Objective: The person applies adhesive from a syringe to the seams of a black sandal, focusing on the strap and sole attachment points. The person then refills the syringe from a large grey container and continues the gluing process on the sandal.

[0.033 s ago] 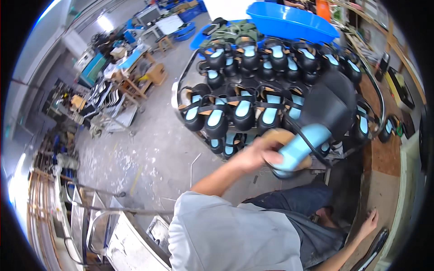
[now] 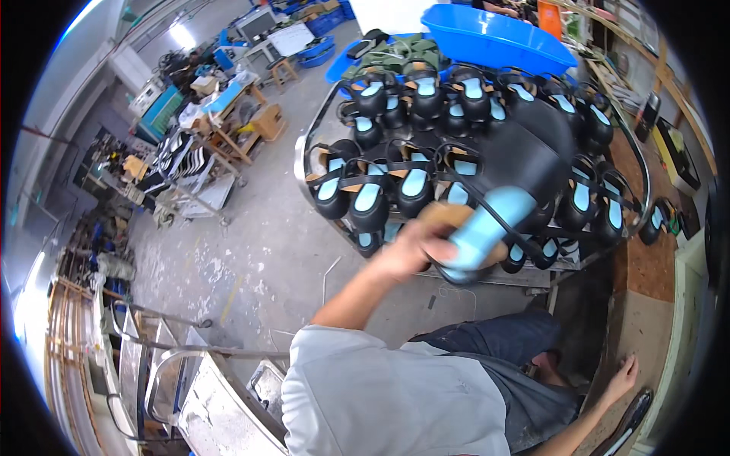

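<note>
My left hand (image 2: 414,247) grips a black closed-toe strap shoe (image 2: 525,163) by its heel end, thumb over the light blue insole. The shoe is tilted in the air, somewhat blurred, its toe pointing away up and to the right. Its tan heel lining and thin black strap show near my fingers. Behind and below it, similar black shoes (image 2: 414,182) with light blue insoles stand in rows on a metal-railed rack (image 2: 303,163). At the lower right my right hand (image 2: 625,374) rests on a brown bench (image 2: 646,327), fingers loosely extended and holding nothing visible. A dark glossy object (image 2: 633,422) lies beside it.
A blue tub (image 2: 498,42) and green strapped shoes (image 2: 395,55) are at the rack's far side. A single shoe (image 2: 652,224) sits on the right bench. Metal trolleys (image 2: 217,403) stand lower left, and a loaded cart (image 2: 205,182) farther off.
My left hand and the held shoe have moved left and slightly up across the rack, uncovering shoes at its right. My right hand stays at the bench.
</note>
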